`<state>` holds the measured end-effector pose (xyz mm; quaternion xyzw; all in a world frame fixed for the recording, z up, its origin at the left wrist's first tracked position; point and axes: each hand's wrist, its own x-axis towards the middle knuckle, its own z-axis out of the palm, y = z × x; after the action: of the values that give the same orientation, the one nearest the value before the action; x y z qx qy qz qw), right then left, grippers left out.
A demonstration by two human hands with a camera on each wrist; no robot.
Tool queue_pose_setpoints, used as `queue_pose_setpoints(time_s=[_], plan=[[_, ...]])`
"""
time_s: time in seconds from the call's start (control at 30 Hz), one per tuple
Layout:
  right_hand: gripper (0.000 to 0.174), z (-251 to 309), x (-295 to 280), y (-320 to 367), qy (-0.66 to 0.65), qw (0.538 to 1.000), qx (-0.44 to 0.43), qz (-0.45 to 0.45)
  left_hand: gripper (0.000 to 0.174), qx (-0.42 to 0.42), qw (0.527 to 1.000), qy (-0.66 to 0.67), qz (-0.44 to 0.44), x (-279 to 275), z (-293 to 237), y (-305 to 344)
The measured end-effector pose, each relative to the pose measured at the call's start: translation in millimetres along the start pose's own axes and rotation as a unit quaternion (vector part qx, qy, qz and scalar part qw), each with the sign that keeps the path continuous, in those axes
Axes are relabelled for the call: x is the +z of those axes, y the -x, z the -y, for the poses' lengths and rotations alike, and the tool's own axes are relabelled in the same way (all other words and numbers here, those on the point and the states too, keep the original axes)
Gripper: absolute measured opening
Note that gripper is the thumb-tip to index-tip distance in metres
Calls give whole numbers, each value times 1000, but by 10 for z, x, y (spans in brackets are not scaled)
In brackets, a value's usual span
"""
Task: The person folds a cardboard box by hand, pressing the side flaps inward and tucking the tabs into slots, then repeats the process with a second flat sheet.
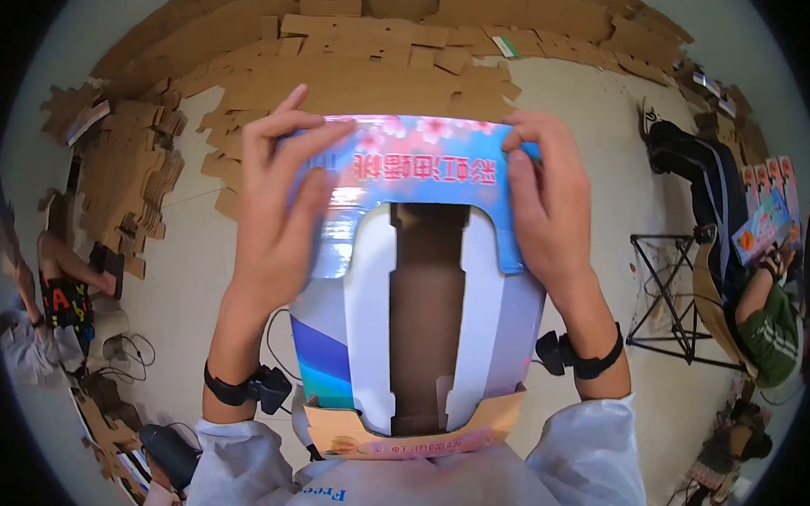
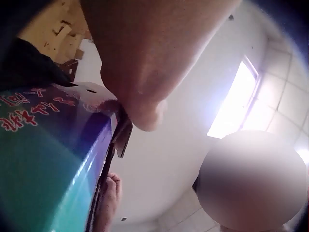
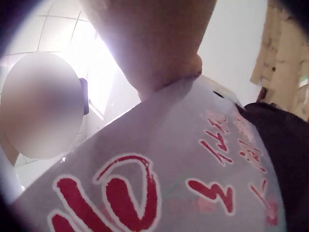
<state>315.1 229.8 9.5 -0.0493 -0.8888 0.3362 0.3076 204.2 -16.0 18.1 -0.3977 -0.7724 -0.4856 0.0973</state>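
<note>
In the head view, a printed cardboard box point(image 1: 324, 326) stands close in front of the body, its top partly open. Two white inner flaps point(image 1: 371, 319) leave a long gap down to its brown inside. The blue far panel point(image 1: 425, 184) carries pink blossoms and red characters. My left hand point(image 1: 277, 204) grips that panel's left corner, thumb on the near face. At the opposite corner my right hand point(image 1: 549, 204) holds the panel with curled fingers. An orange near flap point(image 1: 425, 437) sticks up against the shirt. Both wrist views show the box's printed sides point(image 2: 72, 140) point(image 3: 159, 159).
Flattened cardboard sheets point(image 1: 358, 77) cover the far floor, with more stacked at the left point(image 1: 131, 172). A black folding frame point(image 1: 680, 298) stands right. Beside it a person in a green sleeve point(image 1: 768, 333) holds a printed carton point(image 1: 763, 228). Another person's leg point(image 1: 70, 250) shows left.
</note>
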Motion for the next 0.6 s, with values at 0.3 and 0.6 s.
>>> queue_pose_setpoints(time_s=[0.3, 0.6], plan=[[55, -81, -153, 420, -251, 958, 133, -50, 32, -143, 978, 150, -37, -301, 221, 751], [94, -369, -685, 1956, -378, 809, 447, 52, 59, -121, 973, 187, -68, 186, -236, 1047]])
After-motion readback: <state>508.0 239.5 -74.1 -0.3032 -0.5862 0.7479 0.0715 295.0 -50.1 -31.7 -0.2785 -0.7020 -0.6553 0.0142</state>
